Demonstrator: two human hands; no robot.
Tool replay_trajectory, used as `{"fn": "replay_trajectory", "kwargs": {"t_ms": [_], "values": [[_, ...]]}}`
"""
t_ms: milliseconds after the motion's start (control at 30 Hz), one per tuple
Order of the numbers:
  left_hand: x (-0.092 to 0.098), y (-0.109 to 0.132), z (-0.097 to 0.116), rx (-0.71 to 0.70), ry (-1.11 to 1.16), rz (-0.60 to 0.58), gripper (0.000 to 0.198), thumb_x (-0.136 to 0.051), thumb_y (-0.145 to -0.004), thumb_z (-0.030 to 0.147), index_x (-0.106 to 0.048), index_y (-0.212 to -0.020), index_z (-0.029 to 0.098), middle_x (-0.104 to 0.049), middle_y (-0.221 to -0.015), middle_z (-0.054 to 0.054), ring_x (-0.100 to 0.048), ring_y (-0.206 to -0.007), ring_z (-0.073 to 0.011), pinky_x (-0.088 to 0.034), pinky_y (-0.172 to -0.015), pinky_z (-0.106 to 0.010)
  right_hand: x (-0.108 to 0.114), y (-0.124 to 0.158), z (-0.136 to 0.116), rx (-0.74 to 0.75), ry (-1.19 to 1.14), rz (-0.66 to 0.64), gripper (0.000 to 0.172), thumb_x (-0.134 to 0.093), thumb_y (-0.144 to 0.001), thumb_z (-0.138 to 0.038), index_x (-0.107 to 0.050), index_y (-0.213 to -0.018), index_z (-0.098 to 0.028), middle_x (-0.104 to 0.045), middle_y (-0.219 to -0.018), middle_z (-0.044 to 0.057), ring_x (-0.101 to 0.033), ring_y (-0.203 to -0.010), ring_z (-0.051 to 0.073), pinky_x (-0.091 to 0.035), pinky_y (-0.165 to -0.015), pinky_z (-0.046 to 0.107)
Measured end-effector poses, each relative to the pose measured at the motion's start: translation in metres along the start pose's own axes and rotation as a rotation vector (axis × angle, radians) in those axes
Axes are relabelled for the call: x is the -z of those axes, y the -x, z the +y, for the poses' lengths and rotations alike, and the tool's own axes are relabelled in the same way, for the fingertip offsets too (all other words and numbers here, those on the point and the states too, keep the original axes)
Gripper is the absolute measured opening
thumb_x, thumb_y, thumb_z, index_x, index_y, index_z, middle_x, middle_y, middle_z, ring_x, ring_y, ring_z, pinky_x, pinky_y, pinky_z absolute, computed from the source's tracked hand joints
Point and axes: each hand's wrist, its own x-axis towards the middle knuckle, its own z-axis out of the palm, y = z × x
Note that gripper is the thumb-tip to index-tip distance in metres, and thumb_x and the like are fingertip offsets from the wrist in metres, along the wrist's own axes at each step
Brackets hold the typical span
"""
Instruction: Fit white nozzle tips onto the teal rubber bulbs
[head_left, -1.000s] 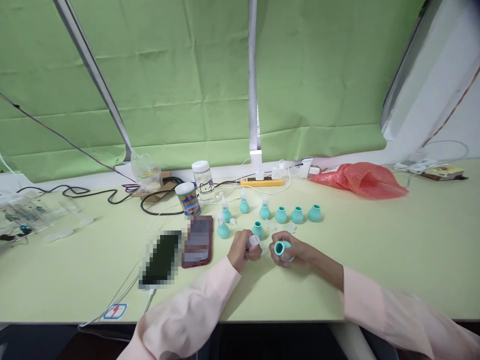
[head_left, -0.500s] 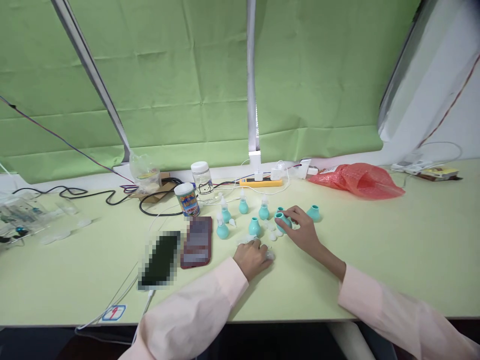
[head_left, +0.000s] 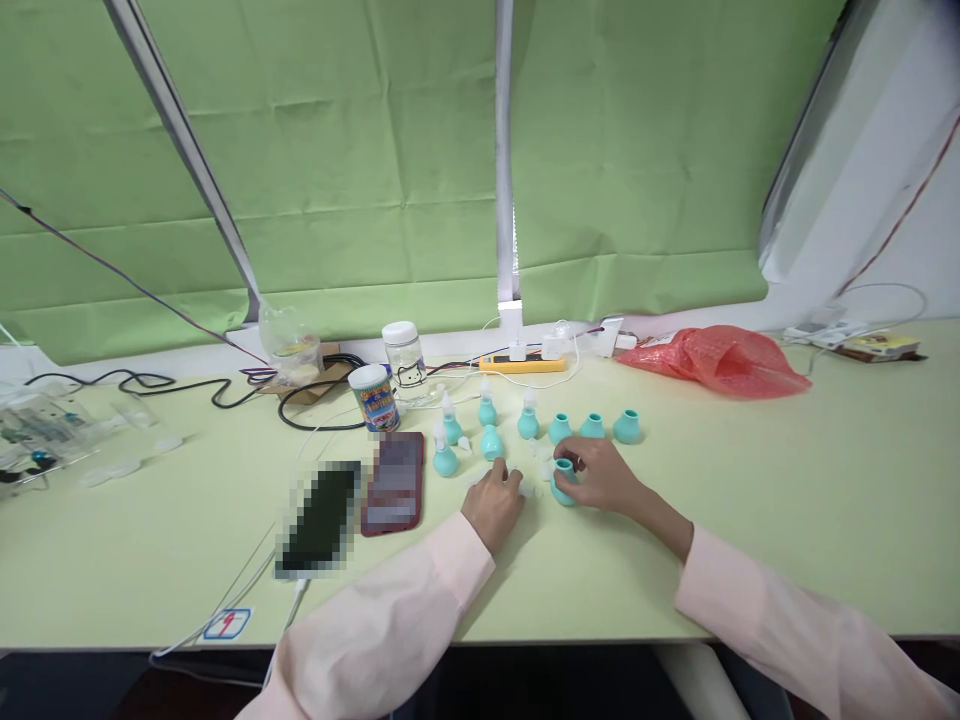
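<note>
Teal bulb mouth-up, long axis near-vertical, clamped in right hand; left hand, grip unclear

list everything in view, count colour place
nozzled bulbs: four, teal, centre
open bulbs: three, teal, behind right hand
lone bulb: one, teal, by left hand
held bulb: one, teal, in right hand
small pieces: several, translucent, between hands
phone: one, dark red, left
pixelated device: one, black, beside phone
canister: one, multicoloured, behind phone
jar: one, clear, beside canister
power strip: one, yellow, back
bubble wrap: one, red, back right
bag: one, clear, back left
cables: several, mixed, mostly left
loose parts: several, clear, far left
sundries: several, mixed, far right
label: one, white, front left
table: one, pale yellow, beneath
cloth: one, green, background
sleeves: two, pink, arms
left hand: one, bare, centre
right hand: one, bare, centre right
</note>
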Motion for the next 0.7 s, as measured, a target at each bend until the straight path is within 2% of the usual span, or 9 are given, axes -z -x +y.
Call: {"fn": "replay_trajectory", "kwargs": {"t_ms": [200, 267, 367, 433, 533, 633, 700], "values": [[0.002, 0.003, -0.003, -0.057, 0.028, 0.185, 0.023, -0.035, -0.077, 0.032, -0.053, -0.077, 0.016, -0.052, -0.074, -0.006, -0.051, -0.075, -0.0191, -0.041, -0.051, -0.026, 0.001, 0.002, -0.001, 0.047, 0.02, 0.028, 0.01, -0.048, -0.063, -0.024, -0.049, -0.07, -0.017, -0.053, -0.061, 0.001, -0.047, -0.053, 0.012, -0.036, -0.052, 0.024], [0.004, 0.004, -0.003, -0.049, 0.017, 0.189, 0.023, -0.035, -0.076, 0.031, -0.053, -0.076, 0.016, -0.053, -0.072, -0.006, -0.051, -0.074, -0.0191, -0.04, -0.052, -0.027, 0.004, -0.001, -0.001, 0.052, 0.006, 0.087, 0.018, -0.048, -0.065, -0.028, -0.05, -0.079, -0.017, -0.054, -0.07, 0.003, -0.049, -0.06, 0.014, -0.038, -0.055, 0.025], [0.004, 0.005, -0.002, -0.058, 0.0, 0.163, 0.024, -0.035, -0.076, 0.031, -0.053, -0.076, 0.017, -0.054, -0.073, -0.006, -0.051, -0.073, -0.0191, -0.04, -0.053, -0.027, 0.01, -0.016, 0.0, 0.04, 0.052, 0.152, 0.034, -0.045, -0.07, -0.035, -0.046, -0.1, -0.019, -0.052, -0.093, 0.007, -0.048, -0.082, 0.02, -0.038, -0.067, 0.03], [0.004, 0.005, -0.001, -0.061, -0.006, 0.151, 0.024, -0.035, -0.075, 0.032, -0.053, -0.076, 0.017, -0.055, -0.073, -0.006, -0.051, -0.072, -0.0191, -0.04, -0.053, -0.028, 0.012, -0.031, 0.003, 0.012, 0.142, 0.081, 0.039, -0.041, -0.074, -0.04, -0.043, -0.109, -0.024, -0.046, -0.106, 0.007, -0.043, -0.093, 0.022, -0.036, -0.074, 0.034], [0.004, 0.005, -0.001, -0.056, -0.007, 0.153, 0.024, -0.034, -0.075, 0.032, -0.053, -0.077, 0.017, -0.055, -0.073, -0.005, -0.051, -0.072, -0.0191, -0.039, -0.053, -0.027, 0.006, -0.055, 0.009, -0.048, 0.248, -0.129, 0.041, -0.035, -0.075, -0.048, -0.042, -0.111, -0.031, -0.043, -0.112, 0.006, -0.039, -0.098, 0.026, -0.031, -0.078, 0.042], [0.003, 0.005, -0.001, -0.054, -0.003, 0.158, 0.025, -0.034, -0.076, 0.031, -0.053, -0.076, 0.017, -0.055, -0.073, -0.005, -0.051, -0.072, -0.0191, -0.038, -0.053, -0.027, -0.007, -0.071, 0.016, -0.116, 0.267, -0.274, 0.038, -0.039, -0.071, -0.049, -0.049, -0.103, -0.03, -0.048, -0.103, 0.007, -0.04, -0.094, 0.028, -0.031, -0.074, 0.046], [0.004, 0.005, -0.001, -0.054, 0.001, 0.159, 0.024, -0.034, -0.075, 0.031, -0.054, -0.075, 0.017, -0.056, -0.072, -0.006, -0.051, -0.071, -0.0193, -0.038, -0.053, -0.027, -0.015, -0.076, 0.018, -0.121, 0.243, -0.233, 0.029, -0.042, -0.071, -0.039, -0.055, -0.094, -0.026, -0.052, -0.09, 0.007, -0.043, -0.089, 0.026, -0.034, -0.072, 0.042]]}}
